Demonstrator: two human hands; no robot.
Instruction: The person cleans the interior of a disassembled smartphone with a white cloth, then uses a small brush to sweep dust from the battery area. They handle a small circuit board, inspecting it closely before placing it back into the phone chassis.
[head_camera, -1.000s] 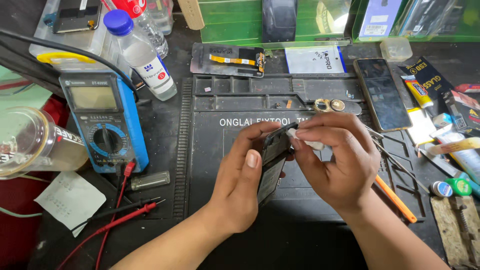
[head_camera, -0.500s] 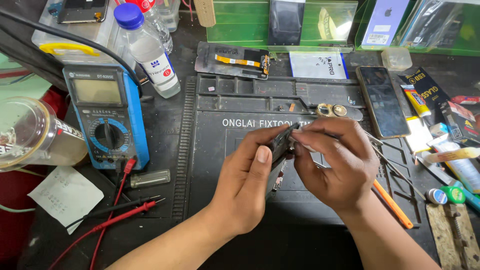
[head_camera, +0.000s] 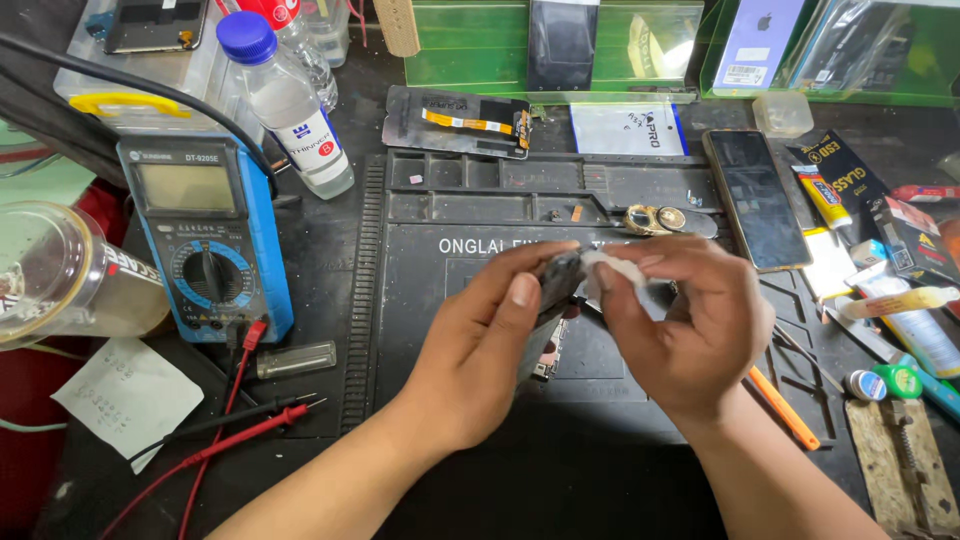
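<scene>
My left hand (head_camera: 480, 350) grips a dark phone body (head_camera: 556, 290) on edge above the black repair mat (head_camera: 450, 250), thumb on its near side. My right hand (head_camera: 685, 335) pinches a small white wad of tissue (head_camera: 612, 268) against the top of the phone body. Both hands meet over the middle of the mat. Most of the phone body is hidden by my fingers.
A blue multimeter (head_camera: 205, 240) with red and black probes (head_camera: 240, 425) lies left, next to a clear bottle with a blue cap (head_camera: 285, 100) and a plastic cup (head_camera: 60, 275). A dark phone (head_camera: 755, 200), tubes, boxes and an orange tool (head_camera: 785, 410) lie right.
My hands have shifted slightly while the right one keeps working the white wad along the phone body's top edge. The view has tilted a little, and everything else has stayed put.
</scene>
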